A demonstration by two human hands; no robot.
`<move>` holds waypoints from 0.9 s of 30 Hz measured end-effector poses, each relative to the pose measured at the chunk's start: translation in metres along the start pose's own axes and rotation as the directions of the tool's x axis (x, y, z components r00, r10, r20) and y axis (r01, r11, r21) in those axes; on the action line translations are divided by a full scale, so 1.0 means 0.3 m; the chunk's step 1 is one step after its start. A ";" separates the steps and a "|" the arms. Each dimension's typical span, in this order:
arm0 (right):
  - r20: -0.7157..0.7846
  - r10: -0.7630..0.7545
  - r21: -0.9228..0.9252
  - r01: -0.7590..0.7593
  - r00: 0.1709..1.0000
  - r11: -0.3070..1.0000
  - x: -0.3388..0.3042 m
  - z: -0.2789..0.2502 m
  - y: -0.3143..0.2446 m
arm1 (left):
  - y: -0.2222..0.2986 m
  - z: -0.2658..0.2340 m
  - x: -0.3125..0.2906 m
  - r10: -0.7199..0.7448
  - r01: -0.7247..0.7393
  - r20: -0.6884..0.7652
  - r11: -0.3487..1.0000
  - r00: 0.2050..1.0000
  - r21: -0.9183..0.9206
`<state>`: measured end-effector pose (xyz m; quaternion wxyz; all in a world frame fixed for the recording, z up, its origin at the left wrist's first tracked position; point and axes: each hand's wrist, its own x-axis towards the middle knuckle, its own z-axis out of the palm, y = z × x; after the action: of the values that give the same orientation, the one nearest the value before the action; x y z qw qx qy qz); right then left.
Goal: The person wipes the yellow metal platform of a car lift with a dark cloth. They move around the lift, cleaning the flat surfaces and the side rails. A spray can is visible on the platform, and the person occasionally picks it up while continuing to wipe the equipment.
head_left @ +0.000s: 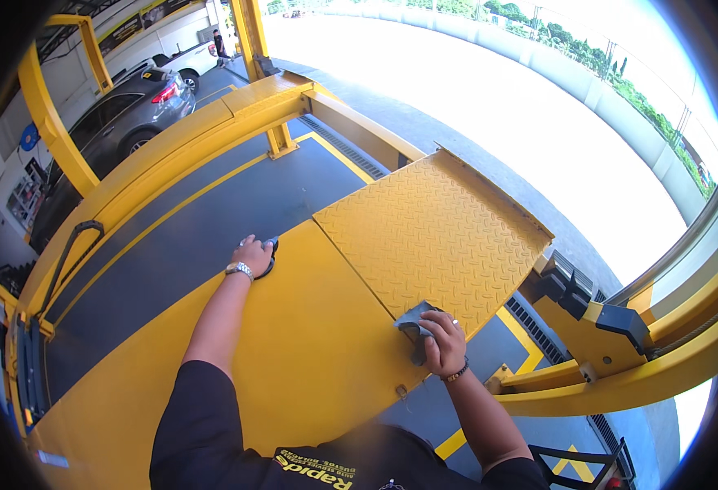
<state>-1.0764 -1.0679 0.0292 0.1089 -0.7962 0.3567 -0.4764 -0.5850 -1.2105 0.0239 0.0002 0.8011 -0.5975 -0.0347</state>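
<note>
Leftward, a grey car stands past the yellow lift platform; the left hand grips a black piece on its left edge, the right hand pinches a grey piece by the tread plate.

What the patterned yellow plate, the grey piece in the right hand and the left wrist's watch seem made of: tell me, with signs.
Patterned yellow plate: probably steel, painted; raised tread marks, hard straight edges.
Grey piece in the right hand: possibly cloth, matt; it looks folded, but thin plastic or rubber can't be excluded.
Watch: likely polished metal; bright silvery shine.
</note>
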 end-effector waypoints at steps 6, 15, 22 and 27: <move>0.003 -0.003 -0.004 0.003 1.000 1.000 -0.006 -0.015 0.014 | 0.282 0.035 -0.119 0.155 -0.162 -0.117 0.986 0.981 -0.048; -0.009 0.005 -0.026 -0.006 1.000 1.000 -0.016 -0.007 0.023 | 0.657 0.018 -1.025 0.923 -0.905 0.067 0.384 0.378 -0.181; 0.036 0.001 -0.010 -0.001 0.999 1.000 -0.030 -0.026 0.067 | 0.324 -0.034 -0.768 0.703 -0.708 0.155 0.705 0.694 -0.030; 0.050 0.043 0.069 -0.047 0.998 0.996 -0.016 0.004 0.038 | 0.016 -0.059 -0.300 -0.132 0.138 0.053 0.980 0.990 -0.144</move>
<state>-1.0822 -1.0730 0.0196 0.1562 -0.7948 0.3548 -0.4669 -0.6142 -1.1264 0.0468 0.0444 0.8367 -0.5373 -0.0960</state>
